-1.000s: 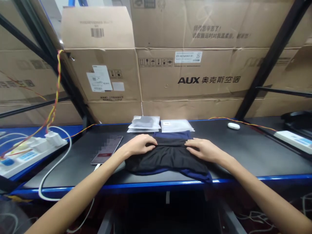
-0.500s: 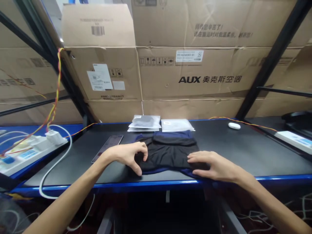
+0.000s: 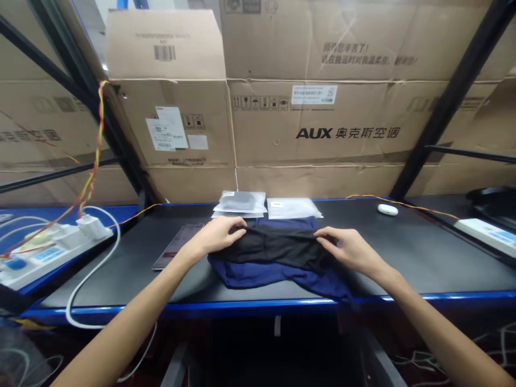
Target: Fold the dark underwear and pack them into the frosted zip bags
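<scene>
A piece of black cloth (image 3: 278,244) is stretched sideways between my hands, its far edge raised a little. My left hand (image 3: 221,234) pinches its left far corner between thumb and fingers. At the opposite corner my right hand (image 3: 342,244) pinches it the same way. Navy-blue cloth (image 3: 258,275) lies beneath, showing in front of the black and in a strip behind it. Whether the two cloths are one garment I cannot tell. One navy end hangs at the table's front edge on the right.
Flat translucent packets (image 3: 294,208) lie behind the cloth. A phone (image 3: 177,247) rests left of it, and a small white case (image 3: 387,209) far right. Power strips (image 3: 52,250) with cables flank the black table (image 3: 403,252). Large cardboard (image 3: 266,145) stands behind.
Both hands have moved away from me to the cloth's far corners and closed on the black cloth. The black layer has shifted back, uncovering more navy cloth in front.
</scene>
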Demonstrator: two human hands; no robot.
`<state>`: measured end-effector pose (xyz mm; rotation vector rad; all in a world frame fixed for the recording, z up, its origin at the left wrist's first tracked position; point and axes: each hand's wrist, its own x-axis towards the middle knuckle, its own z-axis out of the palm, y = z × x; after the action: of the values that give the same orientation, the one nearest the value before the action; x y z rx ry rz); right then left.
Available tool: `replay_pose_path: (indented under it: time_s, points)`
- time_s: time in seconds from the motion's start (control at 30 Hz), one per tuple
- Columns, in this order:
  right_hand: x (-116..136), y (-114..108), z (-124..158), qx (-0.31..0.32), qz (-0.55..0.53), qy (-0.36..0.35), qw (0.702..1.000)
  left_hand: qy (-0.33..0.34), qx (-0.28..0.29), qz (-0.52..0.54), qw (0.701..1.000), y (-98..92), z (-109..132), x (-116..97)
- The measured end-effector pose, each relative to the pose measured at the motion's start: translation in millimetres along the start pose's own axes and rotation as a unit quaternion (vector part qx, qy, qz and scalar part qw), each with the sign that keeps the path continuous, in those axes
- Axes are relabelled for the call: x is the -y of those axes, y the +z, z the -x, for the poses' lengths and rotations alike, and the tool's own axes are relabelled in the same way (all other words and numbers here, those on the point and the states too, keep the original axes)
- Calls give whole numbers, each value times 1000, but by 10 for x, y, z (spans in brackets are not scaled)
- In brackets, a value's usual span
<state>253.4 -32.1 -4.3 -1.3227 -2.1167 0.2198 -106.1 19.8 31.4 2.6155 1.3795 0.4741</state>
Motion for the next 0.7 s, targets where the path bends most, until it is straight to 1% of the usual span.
replay_pose_path:
  time_s: [0.07, 0.17, 0.23, 0.33, 0.4, 0.47, 0.53, 0.57, 0.63, 0.7]
  points:
    - [-59, 76, -34, 9, 33, 8, 999, -20, -3, -39, 999, 96, -38, 60]
    - [-141, 160, -33, 30, 78, 14, 996, -36, 18, -70, 997, 168, -60, 164]
    - [-168, 170, -21, 28, 114, 10, 993, -38, 19, -81, 996, 156, -50, 223]
    - [-136, 128, -27, -1, 164, -7, 986, -46, 4, -95, 994, 74, 1, 274]
    - [-50, 99, -59, -23, 159, -23, 987, -68, -4, -93, 993, 4, 58, 280]
    - [87, 102, -111, -36, 124, -47, 990, -111, -7, -87, 990, -64, 126, 264]
    - [259, 150, -176, -32, 88, -76, 993, -161, -1, -84, 983, -120, 198, 232]
    - [350, 191, -210, -21, 70, -90, 993, -185, 4, -86, 979, -142, 232, 214]
    - [522, 293, -277, 23, 38, -121, 992, -224, 23, -96, 970, -168, 294, 182]
    - [657, 404, -332, 85, 33, -142, 986, -250, 46, -112, 961, -172, 344, 163]
